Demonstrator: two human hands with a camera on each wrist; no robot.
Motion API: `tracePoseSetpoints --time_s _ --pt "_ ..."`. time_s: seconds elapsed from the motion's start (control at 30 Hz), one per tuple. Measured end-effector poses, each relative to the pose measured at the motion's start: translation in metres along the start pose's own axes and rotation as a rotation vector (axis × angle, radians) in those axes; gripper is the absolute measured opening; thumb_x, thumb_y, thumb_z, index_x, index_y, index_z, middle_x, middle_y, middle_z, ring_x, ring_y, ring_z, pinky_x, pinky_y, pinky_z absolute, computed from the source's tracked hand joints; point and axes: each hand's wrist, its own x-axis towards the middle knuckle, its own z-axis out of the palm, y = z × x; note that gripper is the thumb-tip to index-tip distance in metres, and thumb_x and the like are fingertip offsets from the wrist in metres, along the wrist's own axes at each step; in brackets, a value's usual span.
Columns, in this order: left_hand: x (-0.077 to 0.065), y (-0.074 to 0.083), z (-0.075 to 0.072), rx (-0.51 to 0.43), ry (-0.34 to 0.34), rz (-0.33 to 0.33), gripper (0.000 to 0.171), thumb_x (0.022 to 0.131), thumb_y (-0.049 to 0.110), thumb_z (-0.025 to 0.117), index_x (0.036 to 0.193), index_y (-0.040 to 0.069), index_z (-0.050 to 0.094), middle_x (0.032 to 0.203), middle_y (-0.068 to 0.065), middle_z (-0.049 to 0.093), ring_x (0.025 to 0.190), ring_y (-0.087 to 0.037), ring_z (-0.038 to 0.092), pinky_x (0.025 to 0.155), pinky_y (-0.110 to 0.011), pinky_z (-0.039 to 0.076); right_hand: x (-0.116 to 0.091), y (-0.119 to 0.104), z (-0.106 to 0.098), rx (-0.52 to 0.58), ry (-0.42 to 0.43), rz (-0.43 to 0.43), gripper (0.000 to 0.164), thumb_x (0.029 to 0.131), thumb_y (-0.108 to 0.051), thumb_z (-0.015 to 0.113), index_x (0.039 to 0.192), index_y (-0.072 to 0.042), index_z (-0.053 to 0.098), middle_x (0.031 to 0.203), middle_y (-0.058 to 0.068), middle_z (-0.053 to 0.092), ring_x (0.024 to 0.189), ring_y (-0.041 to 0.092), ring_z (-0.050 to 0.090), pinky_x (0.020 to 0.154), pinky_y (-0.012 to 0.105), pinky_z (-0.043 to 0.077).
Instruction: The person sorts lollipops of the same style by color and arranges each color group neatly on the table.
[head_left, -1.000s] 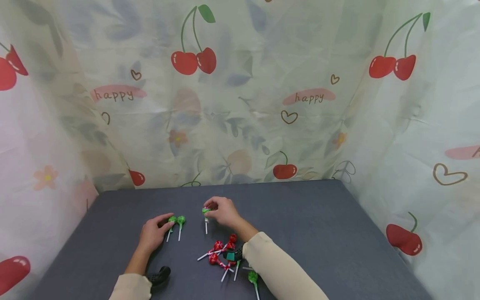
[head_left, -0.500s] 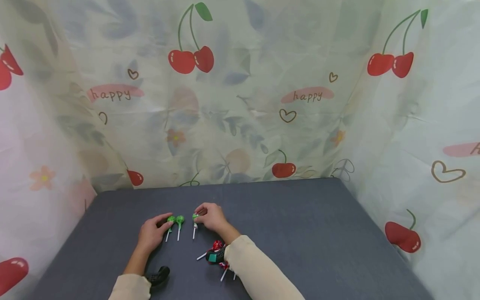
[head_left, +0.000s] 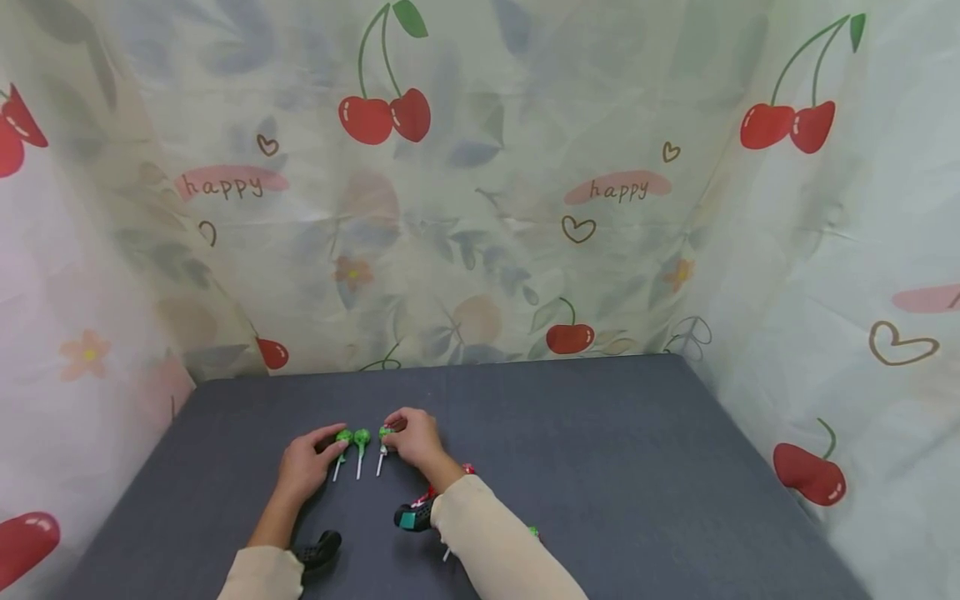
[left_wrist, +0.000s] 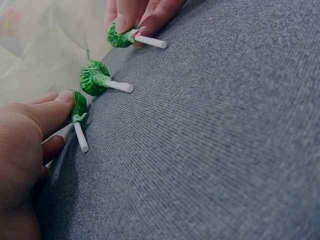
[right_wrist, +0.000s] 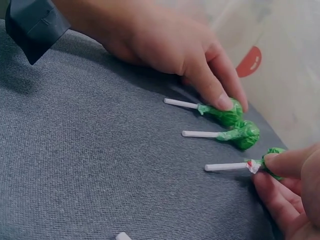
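Observation:
Three green-wrapped lollipops stand in a row on the dark cloth, white sticks toward me. My left hand (head_left: 307, 462) pinches the head of the left lollipop (left_wrist: 79, 107) between thumb and fingers. Beside it lies the middle lollipop (left_wrist: 94, 77), its head close to the left one and no hand on it. At the right end of the row, my right hand (head_left: 418, 437) holds the third lollipop (left_wrist: 118, 37) by its head, with thumb and fingertips. A small gap separates this one from the middle lollipop. In the right wrist view, the thumb partly covers its wrapper.
Under my right forearm, red lollipops (head_left: 425, 497) show only in part. A bit of green wrapper (head_left: 533, 531) peeks out right of the sleeve. One white stick end (right_wrist: 123, 236) enters the right wrist view's bottom edge. A printed curtain (head_left: 480, 208) hangs behind the table.
My right hand has carried its green lollipop leftward, nearer the middle one. The right forearm now covers most of the red lollipops. My left hand has stayed in place.

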Motion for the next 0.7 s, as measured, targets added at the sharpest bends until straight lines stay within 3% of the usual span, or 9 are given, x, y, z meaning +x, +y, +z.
tracePoseSetpoints --time_s 0.17,0.4,0.7 --pt "0.001 -0.001 0.001 -0.002 0.003 0.007 0.036 0.095 0.02 0.066 0.129 0.007 0.064 0.128 -0.021 0.06 0.118 -0.04 0.053 0.097 -0.056 0.038 -0.001 -0.002 0.003 -0.072 0.017 -0.003 0.017 0.078 -0.004 0.081 0.093 -0.009 0.074 0.079 -0.005 0.066 0.068 0.006 0.059 0.059 0.021 0.049" --pt "0.002 -0.003 0.004 0.007 0.009 0.007 0.036 0.094 0.021 0.066 0.128 0.008 0.065 0.126 -0.021 0.061 0.116 -0.039 0.054 0.096 -0.056 0.039 -0.003 0.001 0.008 -0.202 0.02 -0.094 0.018 0.078 -0.01 0.082 0.095 -0.012 0.076 0.083 -0.007 0.07 0.078 0.007 0.062 0.07 0.022 0.048" --pt "0.002 -0.002 0.002 0.01 0.024 -0.001 0.035 0.093 0.022 0.068 0.126 0.008 0.066 0.125 -0.02 0.062 0.116 -0.039 0.055 0.096 -0.056 0.039 -0.002 0.001 0.013 -0.212 0.04 -0.102 0.018 0.078 -0.011 0.081 0.095 -0.012 0.076 0.084 -0.008 0.07 0.079 0.006 0.063 0.072 0.022 0.048"
